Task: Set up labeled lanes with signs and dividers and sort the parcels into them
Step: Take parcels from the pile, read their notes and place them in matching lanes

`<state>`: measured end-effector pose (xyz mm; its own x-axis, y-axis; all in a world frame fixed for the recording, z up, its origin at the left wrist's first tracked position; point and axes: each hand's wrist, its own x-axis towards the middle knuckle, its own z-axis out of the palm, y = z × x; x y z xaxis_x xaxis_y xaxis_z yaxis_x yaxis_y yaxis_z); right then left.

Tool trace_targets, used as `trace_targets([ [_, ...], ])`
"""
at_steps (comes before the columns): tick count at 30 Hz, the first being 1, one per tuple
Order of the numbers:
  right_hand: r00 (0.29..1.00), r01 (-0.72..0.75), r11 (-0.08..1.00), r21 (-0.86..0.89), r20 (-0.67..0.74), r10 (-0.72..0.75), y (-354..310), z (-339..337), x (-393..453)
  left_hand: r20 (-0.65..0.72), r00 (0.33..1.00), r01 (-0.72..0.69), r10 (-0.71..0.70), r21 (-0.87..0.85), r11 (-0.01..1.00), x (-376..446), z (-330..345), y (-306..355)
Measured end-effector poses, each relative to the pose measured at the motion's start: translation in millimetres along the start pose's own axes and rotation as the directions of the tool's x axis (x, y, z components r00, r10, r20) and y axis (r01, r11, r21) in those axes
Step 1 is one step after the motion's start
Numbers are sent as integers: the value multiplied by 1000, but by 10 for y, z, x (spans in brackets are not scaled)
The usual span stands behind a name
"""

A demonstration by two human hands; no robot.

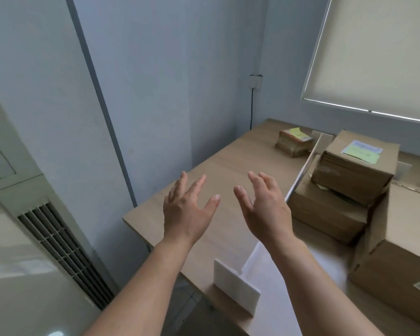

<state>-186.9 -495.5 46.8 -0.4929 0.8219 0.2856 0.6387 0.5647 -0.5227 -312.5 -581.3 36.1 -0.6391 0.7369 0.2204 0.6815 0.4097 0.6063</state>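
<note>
My left hand and my right hand hover side by side above the wooden table, fingers spread, holding nothing. A small brown parcel with a yellow note lies at the far end of the left lane. A thin white divider stands on edge to the right of my hands. Beyond it, a cardboard parcel with a green label rests on a lower box. A big cardboard box stands at the right. A white sign card stands at the table's near edge.
A grey wall runs along the table's left side, with a socket and cable in the corner. A floor-standing air conditioner with a vent grille is at the left. A window blind hangs at the upper right.
</note>
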Motion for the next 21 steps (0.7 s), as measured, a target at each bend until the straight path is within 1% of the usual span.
trace_targets([
  [5, 999, -41, 999, 1, 10, 41, 4, 252, 669, 19, 1000, -10, 9, 32, 999, 752, 41, -97],
  [8, 999, -54, 998, -22, 0, 54, 27, 380, 980, 28, 999, -27, 27, 20, 999, 1096, 147, -152],
  [13, 995, -100, 993, -70, 2, 100, -10, 591, 1350, 94, 994, -56, 57, -15, 998, 1528, 303, -276],
  [17, 988, -146, 987, -72, -51, 142, -129, 748, 1687, 132, 984, -110, 118, -62, 992, 1979, 334, -378],
  [21, 968, -228, 970, -82, -123, 217, -281, 915, 1967, 193, 959, -189, 206, -103, 977, 2439, 318, -491],
])
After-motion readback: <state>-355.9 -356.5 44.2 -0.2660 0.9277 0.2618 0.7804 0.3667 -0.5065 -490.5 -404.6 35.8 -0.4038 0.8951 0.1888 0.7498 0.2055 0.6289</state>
